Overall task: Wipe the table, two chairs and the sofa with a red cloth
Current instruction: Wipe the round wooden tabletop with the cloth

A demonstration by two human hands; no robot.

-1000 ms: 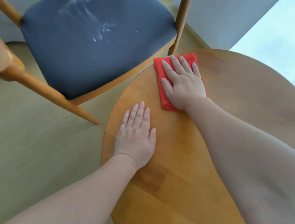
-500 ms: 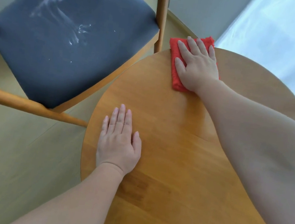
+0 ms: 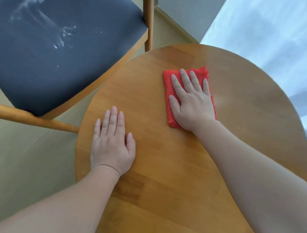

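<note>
While both hands lie flat on the one round wooden surface, the count is short: two hands, one red cloth, one chair. The left hand rests palm down near the surface's left edge, fingers straight and close together, holding nothing. The right hand presses flat on the red cloth, fingers straight and slightly spread, not curled round it. The cloth lies folded into a rectangle on the far middle of the surface, well apart from the left hand. The chair stands just beside the surface at upper left, and its dark seat cushion bears pale whitish smears.

Much of the cloth is covered by the right hand, so only its borders show. The chair is cut off at the left and top, and its back cannot be seen. The surface's near edge runs under the forearms and out of the bottom of the view. A pale curtain at right blurs whatever is behind it.
</note>
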